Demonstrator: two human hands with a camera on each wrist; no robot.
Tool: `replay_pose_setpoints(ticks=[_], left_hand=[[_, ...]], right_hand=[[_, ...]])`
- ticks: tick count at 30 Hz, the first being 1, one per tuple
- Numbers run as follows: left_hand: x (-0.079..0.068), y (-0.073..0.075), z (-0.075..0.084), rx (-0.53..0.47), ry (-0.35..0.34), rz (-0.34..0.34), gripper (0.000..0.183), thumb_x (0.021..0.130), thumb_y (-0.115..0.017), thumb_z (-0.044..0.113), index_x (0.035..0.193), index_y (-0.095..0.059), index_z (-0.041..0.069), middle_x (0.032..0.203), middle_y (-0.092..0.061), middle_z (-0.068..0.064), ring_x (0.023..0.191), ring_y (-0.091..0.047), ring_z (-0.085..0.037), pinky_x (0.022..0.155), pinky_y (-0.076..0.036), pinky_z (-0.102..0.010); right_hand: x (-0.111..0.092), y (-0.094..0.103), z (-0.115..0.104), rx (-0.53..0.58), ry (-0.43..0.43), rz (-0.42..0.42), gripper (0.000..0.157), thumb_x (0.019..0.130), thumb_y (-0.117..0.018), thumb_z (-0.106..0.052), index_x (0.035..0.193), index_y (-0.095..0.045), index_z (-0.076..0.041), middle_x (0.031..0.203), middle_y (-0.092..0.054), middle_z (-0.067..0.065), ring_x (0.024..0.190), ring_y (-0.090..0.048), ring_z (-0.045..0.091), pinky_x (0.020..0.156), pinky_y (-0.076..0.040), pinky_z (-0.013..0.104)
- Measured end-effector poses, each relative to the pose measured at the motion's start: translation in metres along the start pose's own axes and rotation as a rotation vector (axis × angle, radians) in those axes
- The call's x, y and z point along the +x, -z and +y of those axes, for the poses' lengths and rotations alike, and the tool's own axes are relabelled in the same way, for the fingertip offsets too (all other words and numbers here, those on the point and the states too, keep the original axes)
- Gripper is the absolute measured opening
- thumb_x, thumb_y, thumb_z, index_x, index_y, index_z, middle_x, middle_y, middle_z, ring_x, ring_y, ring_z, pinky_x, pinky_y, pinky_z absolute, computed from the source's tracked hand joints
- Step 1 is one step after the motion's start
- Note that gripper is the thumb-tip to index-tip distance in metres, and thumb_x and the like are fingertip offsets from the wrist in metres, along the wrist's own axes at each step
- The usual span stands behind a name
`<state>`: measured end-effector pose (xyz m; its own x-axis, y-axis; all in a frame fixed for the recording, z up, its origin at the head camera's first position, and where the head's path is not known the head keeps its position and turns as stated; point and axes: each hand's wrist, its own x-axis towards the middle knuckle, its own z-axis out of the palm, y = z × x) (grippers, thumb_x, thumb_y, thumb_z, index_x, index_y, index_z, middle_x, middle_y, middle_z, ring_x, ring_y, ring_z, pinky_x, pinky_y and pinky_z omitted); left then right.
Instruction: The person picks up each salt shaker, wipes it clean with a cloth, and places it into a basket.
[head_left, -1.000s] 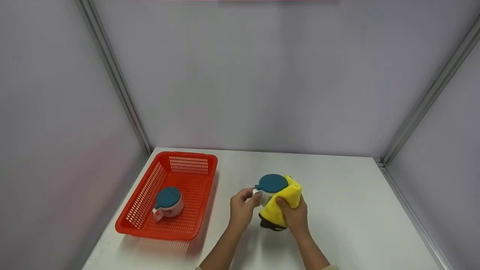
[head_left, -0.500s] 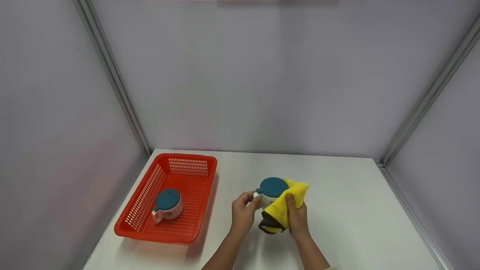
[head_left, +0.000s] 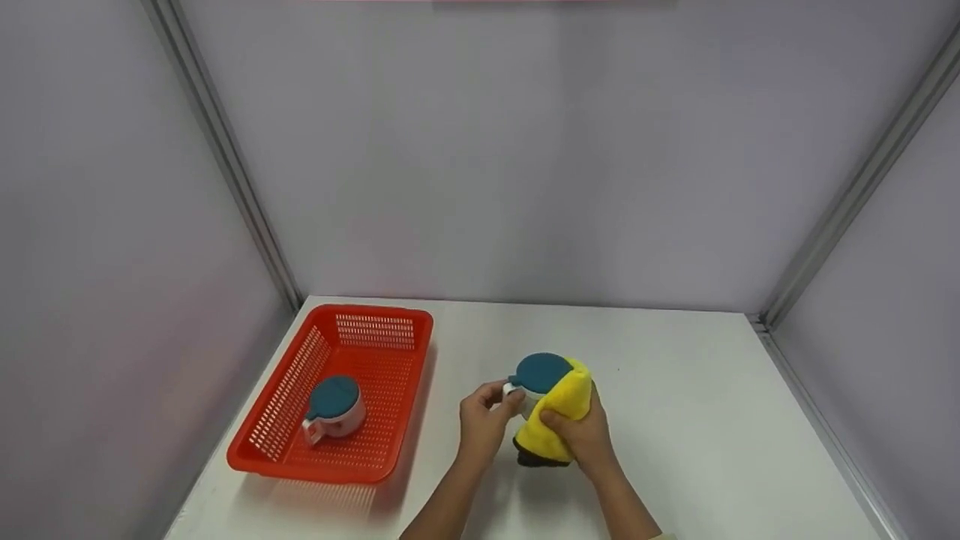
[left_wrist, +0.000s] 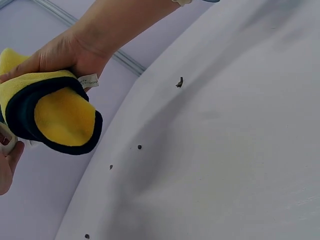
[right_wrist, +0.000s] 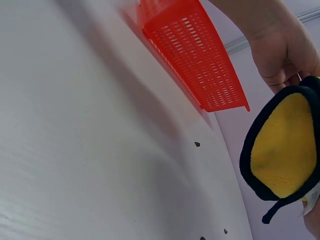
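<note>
A white mug with a blue lid is held above the table, its handle toward the left. My left hand pinches that handle between thumb and fingers. In my right hand is a yellow cloth with a dark border, gripped against the mug's right side and covering much of its body. The cloth's dark-edged end hangs below the hands in the left wrist view. A second lidded mug stands upright inside the red basket.
The red basket sits on the left part of the white table. Grey panels enclose the table at the back and sides. Small dark specks dot the table surface in the left wrist view.
My right hand has shifted the cloth over the mug's side, out to the right and then back in. The left hand keeps its hold on the handle. The basket's mug has not moved.
</note>
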<state>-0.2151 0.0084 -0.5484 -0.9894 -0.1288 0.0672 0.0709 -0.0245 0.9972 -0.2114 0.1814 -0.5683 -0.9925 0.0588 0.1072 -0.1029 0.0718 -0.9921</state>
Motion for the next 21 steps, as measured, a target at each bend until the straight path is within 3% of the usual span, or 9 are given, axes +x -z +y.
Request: replay_pose_setpoints(ticks=[4, 13, 21], left_hand=[[0.0026, 0.0014, -0.0025, -0.008, -0.001, -0.012, 0.029, 0.084, -0.076, 0.041, 0.102, -0.074, 0.018, 0.096, -0.069, -0.002, 0.09, -0.069, -0.017, 0.083, -0.059, -0.027], [0.0022, 0.002, -0.0035, -0.053, -0.019, -0.041, 0.028, 0.089, -0.073, 0.033, 0.105, -0.073, 0.011, 0.098, -0.071, -0.005, 0.093, -0.07, -0.019, 0.082, -0.059, -0.028], [-0.0013, 0.0015, 0.0003, -0.045, -0.011, -0.033, 0.026, 0.09, -0.072, 0.032, 0.106, -0.072, 0.012, 0.099, -0.07, -0.004, 0.093, -0.07, -0.017, 0.084, -0.059, -0.029]], right_hand=[[-0.0006, -0.0003, -0.0002, -0.016, -0.003, 0.007, 0.073, 0.08, -0.082, -0.036, 0.137, -0.038, -0.026, 0.117, -0.056, 0.005, 0.104, -0.058, 0.026, 0.095, -0.052, 0.037], [-0.002, -0.0014, -0.0009, 0.027, -0.03, 0.008, 0.053, 0.094, -0.068, -0.027, 0.135, -0.037, -0.015, 0.111, -0.052, 0.01, 0.099, -0.057, 0.026, 0.089, -0.053, 0.032], [-0.0034, -0.001, -0.0029, 0.047, -0.005, 0.008, 0.053, 0.093, -0.069, -0.023, 0.135, -0.038, -0.017, 0.113, -0.052, 0.009, 0.1, -0.056, 0.026, 0.091, -0.052, 0.032]])
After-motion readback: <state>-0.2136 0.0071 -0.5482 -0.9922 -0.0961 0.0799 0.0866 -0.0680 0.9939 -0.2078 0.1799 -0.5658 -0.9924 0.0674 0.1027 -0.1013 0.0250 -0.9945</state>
